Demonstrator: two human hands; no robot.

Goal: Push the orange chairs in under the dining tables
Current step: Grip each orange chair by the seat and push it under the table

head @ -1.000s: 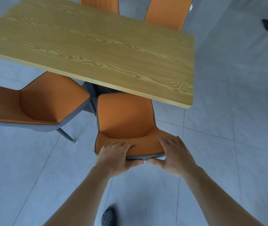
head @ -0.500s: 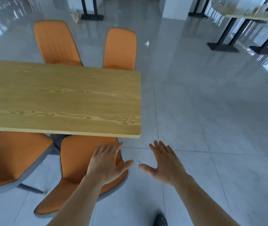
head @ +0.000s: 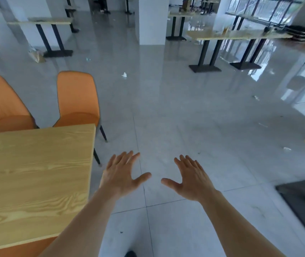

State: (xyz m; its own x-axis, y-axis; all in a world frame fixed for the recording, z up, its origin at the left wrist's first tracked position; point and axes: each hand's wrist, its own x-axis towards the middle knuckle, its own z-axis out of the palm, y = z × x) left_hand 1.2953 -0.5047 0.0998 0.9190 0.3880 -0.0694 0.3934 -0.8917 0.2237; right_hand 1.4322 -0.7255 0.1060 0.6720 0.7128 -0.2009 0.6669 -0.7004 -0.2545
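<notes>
Orange chair (head: 27,246) mostly hidden beneath table (head: 36,173); hands (head: 122,175) empty.

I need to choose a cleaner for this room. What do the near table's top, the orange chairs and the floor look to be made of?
Table top: wood or wood-look laminate, matte, with printed-looking yellow grain; which one is unclear.
Orange chairs: smooth padded cover, probably faux leather, on thin dark legs, likely metal.
Floor: large grey tiles, glossy, with grout lines and reflections.
</notes>
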